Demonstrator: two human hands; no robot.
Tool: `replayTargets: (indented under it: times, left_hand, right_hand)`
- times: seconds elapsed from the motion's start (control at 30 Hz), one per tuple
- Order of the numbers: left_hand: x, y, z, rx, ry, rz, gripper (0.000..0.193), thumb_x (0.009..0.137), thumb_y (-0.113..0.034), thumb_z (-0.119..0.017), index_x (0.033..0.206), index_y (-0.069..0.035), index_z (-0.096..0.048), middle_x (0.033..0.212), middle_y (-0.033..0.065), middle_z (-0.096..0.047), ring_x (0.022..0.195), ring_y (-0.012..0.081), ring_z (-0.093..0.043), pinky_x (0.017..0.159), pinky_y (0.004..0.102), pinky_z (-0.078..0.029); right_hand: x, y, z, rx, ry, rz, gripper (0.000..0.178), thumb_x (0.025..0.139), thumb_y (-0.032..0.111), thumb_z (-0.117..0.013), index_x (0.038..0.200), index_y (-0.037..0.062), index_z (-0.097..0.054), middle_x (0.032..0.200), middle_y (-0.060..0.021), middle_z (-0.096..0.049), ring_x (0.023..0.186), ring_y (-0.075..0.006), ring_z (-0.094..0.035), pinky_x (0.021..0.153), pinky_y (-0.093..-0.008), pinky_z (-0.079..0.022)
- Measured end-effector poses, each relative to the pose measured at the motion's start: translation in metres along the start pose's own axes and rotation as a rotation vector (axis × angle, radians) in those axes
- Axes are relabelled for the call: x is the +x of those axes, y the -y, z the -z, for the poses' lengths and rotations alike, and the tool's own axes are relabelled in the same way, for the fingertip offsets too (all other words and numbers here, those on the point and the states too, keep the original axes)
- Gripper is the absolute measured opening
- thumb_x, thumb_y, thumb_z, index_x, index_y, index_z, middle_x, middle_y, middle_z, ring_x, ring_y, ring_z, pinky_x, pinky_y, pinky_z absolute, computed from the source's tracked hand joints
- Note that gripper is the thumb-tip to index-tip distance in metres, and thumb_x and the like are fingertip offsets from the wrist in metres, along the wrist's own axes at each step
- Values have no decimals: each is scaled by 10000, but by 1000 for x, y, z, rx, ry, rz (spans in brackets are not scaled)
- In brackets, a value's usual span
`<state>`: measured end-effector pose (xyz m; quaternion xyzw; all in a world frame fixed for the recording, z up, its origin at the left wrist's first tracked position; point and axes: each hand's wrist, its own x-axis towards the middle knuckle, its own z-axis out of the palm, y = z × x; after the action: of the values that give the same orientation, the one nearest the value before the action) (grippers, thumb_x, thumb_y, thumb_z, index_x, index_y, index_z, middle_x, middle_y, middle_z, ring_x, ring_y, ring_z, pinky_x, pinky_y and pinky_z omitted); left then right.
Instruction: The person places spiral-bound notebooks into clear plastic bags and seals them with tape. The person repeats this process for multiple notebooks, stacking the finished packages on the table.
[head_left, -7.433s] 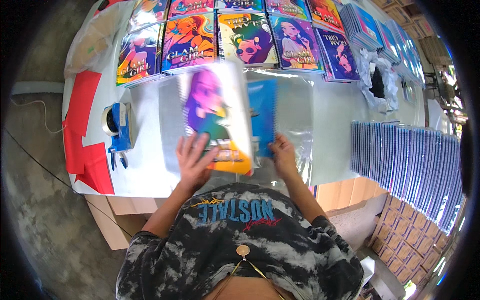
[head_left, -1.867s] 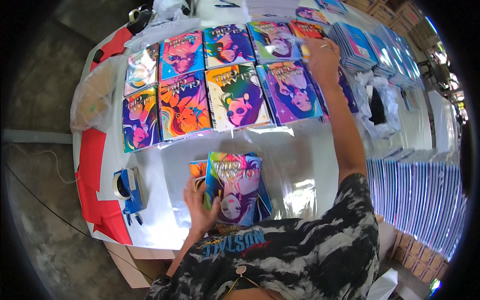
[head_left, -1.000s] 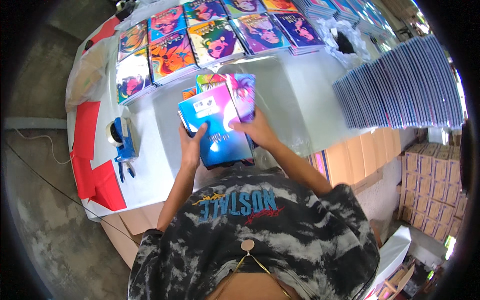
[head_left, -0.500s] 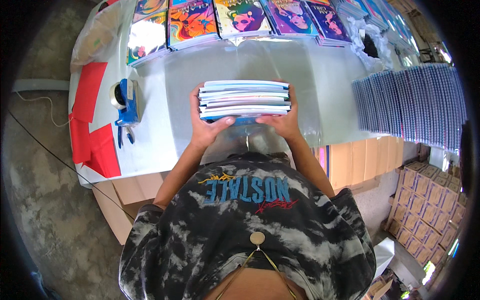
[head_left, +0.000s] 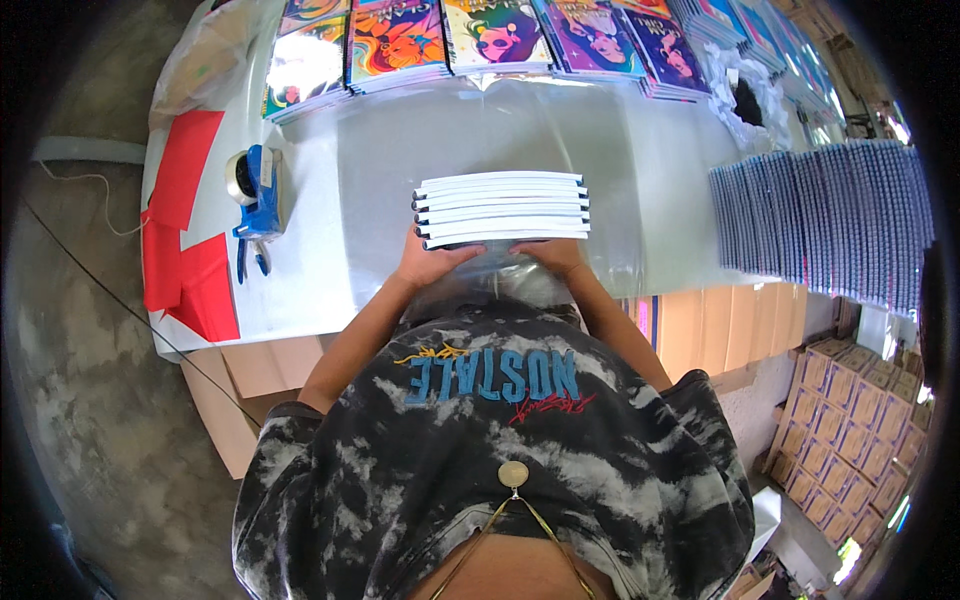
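Observation:
Between my two hands is a stack of several notebooks (head_left: 502, 212), their white page edges turned up toward me and dark binding ends showing at the left. The edges lie nearly even. My left hand (head_left: 434, 262) grips the stack at its near left corner, thumb along the near side. At the near right, my right hand (head_left: 550, 254) holds it the same way. Most fingers of both hands are hidden beneath or behind the notebooks. The stack is over the middle of the white-covered table (head_left: 400, 150), close to my body.
Piles of colourful illustrated notebooks (head_left: 495, 35) line the far side. A long row of spiral-bound notebooks (head_left: 820, 215) stands at the right, near crumpled clear plastic (head_left: 735, 95). To the left are a blue tape dispenser (head_left: 262, 195), blue-handled snips (head_left: 252, 255) and red sheets (head_left: 190, 170).
The notebooks were uneven with gaps between them; now their edges line up closely. Both hands have slid from the stack's sides toward its near corners.

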<state>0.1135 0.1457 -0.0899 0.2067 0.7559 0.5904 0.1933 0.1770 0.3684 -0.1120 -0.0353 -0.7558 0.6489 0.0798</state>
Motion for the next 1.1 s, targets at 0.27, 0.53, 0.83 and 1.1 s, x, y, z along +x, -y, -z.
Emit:
replayTargets:
  times: [0.27, 0.53, 0.83, 1.1]
  left_hand:
    - [1, -48, 18, 33, -126, 125, 615, 793, -482, -634, 1057, 68, -557, 932, 186, -644, 857, 224, -632, 757, 327, -491]
    - [49, -24, 21, 285, 21, 579, 720, 842, -625, -438, 1008, 52, -617, 843, 203, -651, 761, 321, -623, 729, 391, -471]
    - [23, 55, 58, 1382, -1000, 262, 336, 857, -394, -537, 997, -125, -681, 1315, 162, -451, 1231, 340, -367, 937, 510, -351]
    - [34, 1, 67, 385, -709, 341, 441, 780, -244, -685, 1122, 5, -562, 1097, 147, -590, 962, 233, -567, 861, 354, -436]
  right_hand:
    - [23, 98, -1, -203, -207, -218, 552, 642, 371, -805, 944, -59, -634, 871, -144, -670, 828, -195, -636, 739, -314, -491]
    - [62, 43, 13, -637, 69, -645, 762, 758, 684, -499, 874, -52, -660, 824, -244, -637, 830, -356, -626, 765, -444, -457]
    - [1, -19, 71, -1458, -771, -135, 206, 833, 267, -577, 897, 114, -700, 1274, -107, -484, 1193, -358, -385, 982, -524, -258]
    - [11, -8, 81, -336, -620, -232, 339, 767, 205, -697, 1059, 47, -625, 1114, -112, -571, 976, -231, -560, 857, -359, -402]
